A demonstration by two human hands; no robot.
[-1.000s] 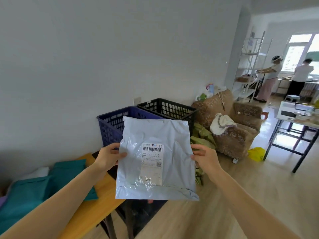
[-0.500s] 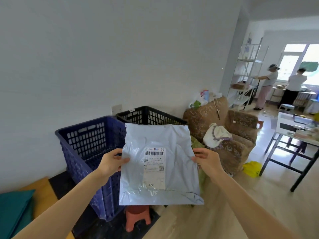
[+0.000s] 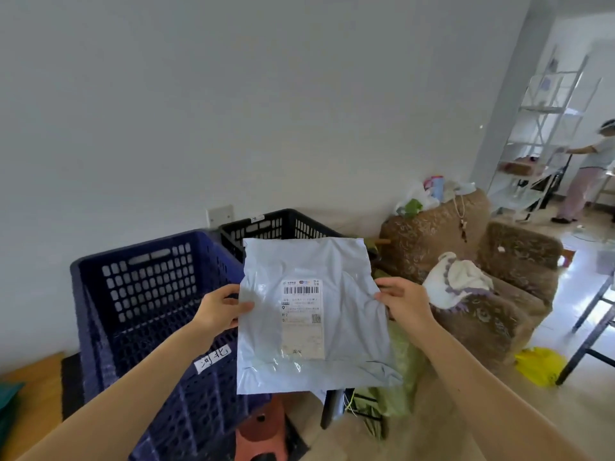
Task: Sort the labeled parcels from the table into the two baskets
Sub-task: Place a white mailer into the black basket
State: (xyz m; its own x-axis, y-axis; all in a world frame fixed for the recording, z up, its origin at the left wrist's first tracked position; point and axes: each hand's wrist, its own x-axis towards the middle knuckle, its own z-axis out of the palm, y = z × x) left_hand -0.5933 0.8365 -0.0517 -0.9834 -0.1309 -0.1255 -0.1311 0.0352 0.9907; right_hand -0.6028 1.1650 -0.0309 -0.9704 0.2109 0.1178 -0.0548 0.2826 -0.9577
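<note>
A grey plastic parcel [image 3: 346, 314] with a white barcode label facing me hangs upright in front of me. My left hand [image 3: 221, 309] pinches its left edge and my right hand [image 3: 404, 302] pinches its right edge. Behind and left of it stands a dark blue basket [image 3: 149, 294] with a handwritten white tag on its front wall. A black basket [image 3: 283, 227] stands behind the parcel, partly hidden by it. The parcel is held in front of the gap between the two baskets.
A wooden table corner [image 3: 33, 387] with a teal parcel [image 3: 8, 394] shows at the lower left. A red stool [image 3: 263, 430] sits under the baskets. A brown armchair [image 3: 482, 284] with cloth stands at right, a yellow bag [image 3: 540, 366] on the floor. A person [image 3: 585, 174] works at shelves far right.
My view has swung right and closer to the baskets; the table has slid almost out at the left. Both hands still hold the parcel, now nearer the blue basket's right side.
</note>
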